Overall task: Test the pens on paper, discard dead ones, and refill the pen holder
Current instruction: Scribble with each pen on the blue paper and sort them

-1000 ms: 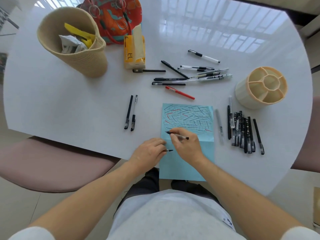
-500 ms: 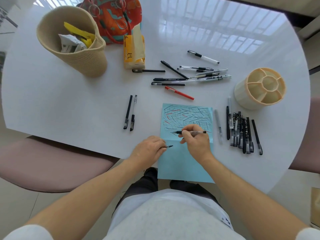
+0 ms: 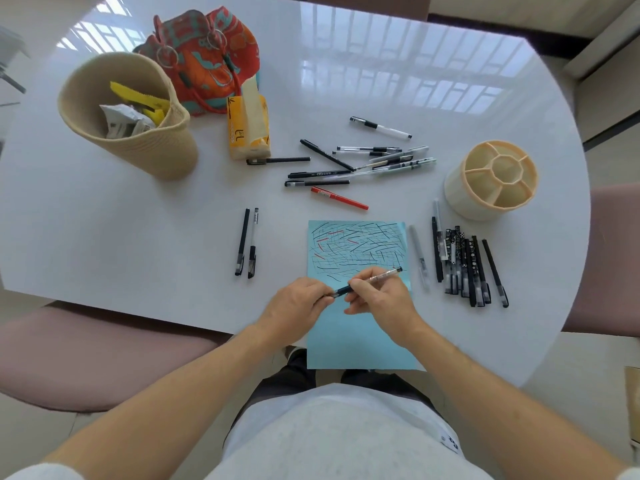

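Both hands hold one pen [image 3: 372, 281] over the blue paper [image 3: 360, 337]: right hand [image 3: 381, 296] pinches its barrel, left hand [image 3: 298, 303] its dark end.

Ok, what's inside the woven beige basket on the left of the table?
Inside the woven beige basket, crumpled silvery-white wrappers and yellow plastic pieces show. The front wall hides the bottom, so any pens lying there cannot be seen.

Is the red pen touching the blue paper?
Apart. The head view shows bare white table between the red pen and the blue paper's top edge.
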